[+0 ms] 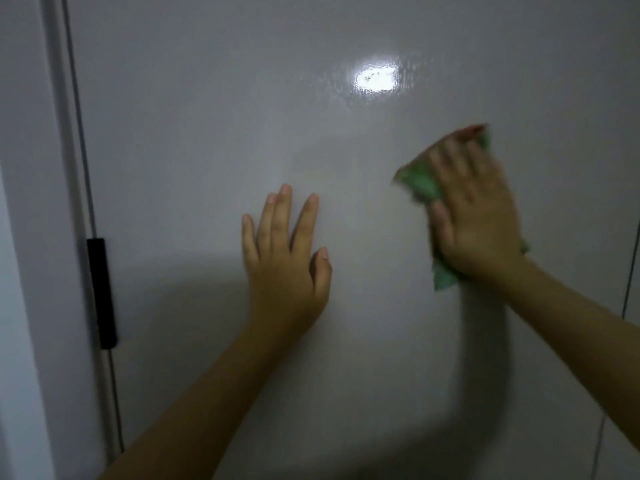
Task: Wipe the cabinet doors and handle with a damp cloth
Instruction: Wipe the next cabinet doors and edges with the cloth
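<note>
A glossy white cabinet door (pixel 214 140) fills the view. My left hand (pixel 285 258) lies flat on it near the middle, fingers straight and spread, holding nothing. My right hand (pixel 476 209) presses a green cloth (pixel 420 183) flat against the door to the right, fingers straight over it; the hand is blurred. Green cloth edges stick out at the upper left and below the palm. A black handle (pixel 101 292) sits upright on the door's left edge, well left of both hands.
A white frame or wall (pixel 31 202) runs down the left beside the door's edge gap. A thin dark seam (pixel 628 289) marks the door's right edge. A bright light reflection (pixel 375 77) shows wet streaks on the door above the hands.
</note>
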`<state>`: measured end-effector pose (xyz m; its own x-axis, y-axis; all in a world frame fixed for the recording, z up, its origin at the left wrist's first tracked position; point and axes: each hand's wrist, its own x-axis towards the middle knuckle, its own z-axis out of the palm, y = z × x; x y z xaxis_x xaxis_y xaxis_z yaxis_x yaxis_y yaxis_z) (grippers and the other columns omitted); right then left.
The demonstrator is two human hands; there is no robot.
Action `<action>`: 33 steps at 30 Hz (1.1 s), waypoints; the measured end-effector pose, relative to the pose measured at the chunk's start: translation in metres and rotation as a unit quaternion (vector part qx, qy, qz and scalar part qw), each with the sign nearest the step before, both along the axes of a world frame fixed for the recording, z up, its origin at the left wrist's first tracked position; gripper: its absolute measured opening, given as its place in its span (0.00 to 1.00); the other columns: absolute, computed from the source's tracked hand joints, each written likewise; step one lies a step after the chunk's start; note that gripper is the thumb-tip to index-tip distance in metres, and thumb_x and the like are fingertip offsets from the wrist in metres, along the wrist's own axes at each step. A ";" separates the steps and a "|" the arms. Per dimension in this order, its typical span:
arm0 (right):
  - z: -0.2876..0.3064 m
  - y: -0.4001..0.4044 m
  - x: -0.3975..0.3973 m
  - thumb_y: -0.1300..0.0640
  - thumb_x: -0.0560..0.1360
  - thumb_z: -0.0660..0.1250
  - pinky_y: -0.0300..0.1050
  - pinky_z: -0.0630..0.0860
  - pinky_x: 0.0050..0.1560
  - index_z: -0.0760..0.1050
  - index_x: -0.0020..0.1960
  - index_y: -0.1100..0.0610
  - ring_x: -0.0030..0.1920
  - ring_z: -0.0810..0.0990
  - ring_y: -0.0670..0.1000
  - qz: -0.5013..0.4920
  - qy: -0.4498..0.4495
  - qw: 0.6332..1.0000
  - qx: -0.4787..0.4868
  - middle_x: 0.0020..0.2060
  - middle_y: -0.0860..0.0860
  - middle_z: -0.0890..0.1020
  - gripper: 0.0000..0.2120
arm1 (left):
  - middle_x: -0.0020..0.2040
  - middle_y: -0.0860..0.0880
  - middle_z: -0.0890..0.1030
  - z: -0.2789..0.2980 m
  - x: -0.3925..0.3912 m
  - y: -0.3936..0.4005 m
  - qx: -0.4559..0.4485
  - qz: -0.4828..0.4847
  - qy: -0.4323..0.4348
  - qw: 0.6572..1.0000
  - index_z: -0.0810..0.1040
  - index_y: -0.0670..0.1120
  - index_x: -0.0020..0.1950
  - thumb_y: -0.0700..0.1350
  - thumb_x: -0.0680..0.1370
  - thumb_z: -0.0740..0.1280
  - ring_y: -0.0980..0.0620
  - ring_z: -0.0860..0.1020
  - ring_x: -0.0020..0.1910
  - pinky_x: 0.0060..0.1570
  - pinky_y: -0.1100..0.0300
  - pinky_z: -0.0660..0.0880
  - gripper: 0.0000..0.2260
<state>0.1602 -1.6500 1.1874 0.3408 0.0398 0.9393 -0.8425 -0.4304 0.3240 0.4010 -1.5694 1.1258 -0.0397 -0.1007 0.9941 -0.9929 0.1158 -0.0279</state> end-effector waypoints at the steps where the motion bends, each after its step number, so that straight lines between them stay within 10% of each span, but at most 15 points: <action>1: 0.008 -0.001 -0.007 0.51 0.80 0.51 0.54 0.49 0.75 0.56 0.76 0.59 0.74 0.56 0.61 -0.007 -0.077 0.997 0.023 0.74 0.59 0.59 0.26 | 0.74 0.39 0.63 0.000 -0.005 -0.001 0.001 0.004 0.001 1.000 0.65 0.44 0.74 0.48 0.75 0.59 0.42 0.60 0.74 0.72 0.41 0.52 0.27; 5: -0.016 0.005 0.023 0.51 0.80 0.50 0.55 0.46 0.75 0.55 0.76 0.61 0.75 0.53 0.61 -0.003 -0.214 0.976 0.049 0.75 0.59 0.57 0.27 | 0.74 0.39 0.63 0.001 -0.028 -0.006 0.008 -0.001 0.000 1.000 0.64 0.45 0.74 0.48 0.75 0.59 0.42 0.60 0.74 0.72 0.41 0.51 0.27; 11: -0.067 -0.002 -0.036 0.49 0.80 0.51 0.54 0.50 0.75 0.58 0.75 0.57 0.74 0.57 0.58 -0.003 0.212 0.977 -0.018 0.73 0.54 0.60 0.25 | 0.75 0.39 0.62 -0.003 -0.064 -0.018 0.014 0.001 -0.011 1.000 0.65 0.45 0.74 0.49 0.75 0.59 0.42 0.58 0.74 0.72 0.41 0.49 0.27; 19: -0.020 -0.020 -0.077 0.52 0.81 0.50 0.56 0.46 0.75 0.54 0.76 0.61 0.75 0.51 0.61 -0.013 -0.222 0.973 0.066 0.75 0.59 0.55 0.26 | 0.75 0.40 0.61 -0.003 -0.115 -0.031 0.009 0.004 -0.015 1.000 0.64 0.46 0.75 0.49 0.75 0.60 0.43 0.57 0.75 0.72 0.41 0.48 0.28; 26: -0.081 -0.022 -0.106 0.49 0.80 0.52 0.55 0.51 0.74 0.58 0.75 0.57 0.75 0.57 0.57 -0.012 0.196 0.980 -0.006 0.74 0.55 0.61 0.25 | 0.75 0.39 0.61 -0.013 -0.141 -0.043 0.028 0.030 -0.045 0.998 0.63 0.47 0.75 0.52 0.76 0.59 0.41 0.56 0.75 0.72 0.39 0.49 0.28; 33: -0.038 -0.031 -0.119 0.52 0.81 0.49 0.55 0.44 0.75 0.52 0.76 0.60 0.76 0.50 0.59 -0.006 -0.193 0.978 0.074 0.76 0.59 0.55 0.26 | 0.75 0.38 0.62 -0.013 -0.141 -0.046 0.020 0.051 -0.054 0.997 0.64 0.45 0.75 0.53 0.75 0.60 0.39 0.56 0.74 0.71 0.37 0.51 0.29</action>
